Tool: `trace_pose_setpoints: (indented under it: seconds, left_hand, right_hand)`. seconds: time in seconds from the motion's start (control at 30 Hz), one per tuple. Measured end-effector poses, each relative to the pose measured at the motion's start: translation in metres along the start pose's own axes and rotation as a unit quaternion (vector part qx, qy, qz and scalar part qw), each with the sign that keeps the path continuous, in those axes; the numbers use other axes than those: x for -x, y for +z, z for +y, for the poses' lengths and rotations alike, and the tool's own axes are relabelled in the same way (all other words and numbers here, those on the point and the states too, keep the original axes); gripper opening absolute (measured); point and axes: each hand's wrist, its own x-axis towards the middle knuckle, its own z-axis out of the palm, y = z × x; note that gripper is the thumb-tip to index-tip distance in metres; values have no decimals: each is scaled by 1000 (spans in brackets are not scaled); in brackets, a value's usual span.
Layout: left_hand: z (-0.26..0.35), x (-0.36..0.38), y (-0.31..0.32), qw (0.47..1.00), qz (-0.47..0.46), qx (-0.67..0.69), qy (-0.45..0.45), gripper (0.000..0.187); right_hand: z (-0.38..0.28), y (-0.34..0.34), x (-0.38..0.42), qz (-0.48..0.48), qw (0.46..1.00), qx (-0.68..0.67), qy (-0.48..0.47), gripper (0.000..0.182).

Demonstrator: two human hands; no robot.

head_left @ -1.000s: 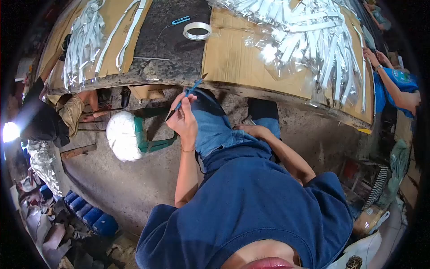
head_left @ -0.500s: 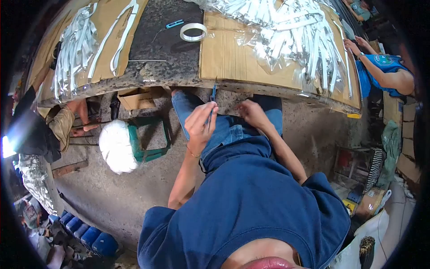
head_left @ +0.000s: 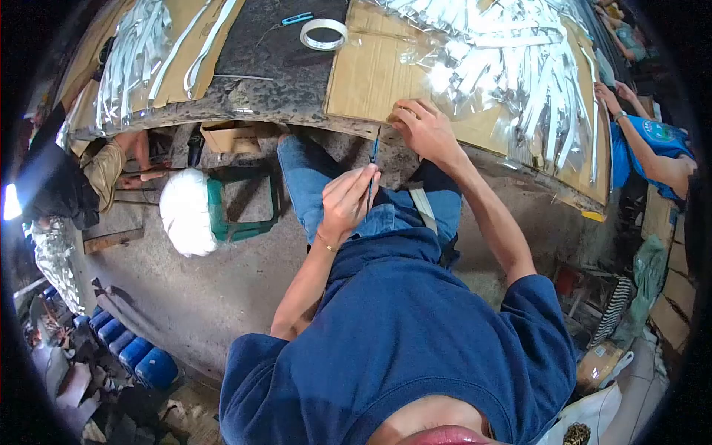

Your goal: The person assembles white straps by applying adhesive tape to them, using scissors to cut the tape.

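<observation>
My left hand is closed around a slim blue tool, held above my lap with its dark, narrow tip toward the table edge. My right hand is at the front edge of the brown cardboard, its fingers bent together; whatever they pinch is too small to make out. Across my right thigh lies a pale strip. Many white strips, some in clear plastic, are heaped on the cardboard beyond my right hand.
On the dark tabletop are a tape roll and another blue tool. A green-framed stool and a white bundle stand at left. One person is at far left; a co-worker's arm reaches in at right.
My right hand has moved up from my lap to the cardboard's edge. My left hand, still holding the tool, has shifted slightly right. The pale strip on my thigh now shows.
</observation>
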Motion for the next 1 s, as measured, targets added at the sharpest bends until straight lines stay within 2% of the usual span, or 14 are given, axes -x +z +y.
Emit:
trace_pose_setpoints:
  seconds: [0.33, 0.5, 0.73, 0.8, 1.0]
  left_hand:
    - [6, 2, 26, 999, 12, -48, -17, 27]
    - [7, 3, 26, 999, 1, -46, 11, 28]
    - [7, 7, 18, 999, -29, -23, 1, 29]
    - [5, 7, 19, 999, -14, -32, 26, 29]
    - [4, 7, 16, 999, -32, -36, 4, 27]
  right_hand:
    - [13, 13, 13, 82, 991, 28, -100, 15]
    - [11, 11, 13, 98, 990, 22, -100, 18]
    - [5, -2, 8, 101, 988, 4, -119, 19]
    - [6, 0, 9, 102, 988, 16, -116, 18]
    - [9, -2, 5, 106, 987, 26, -118, 15]
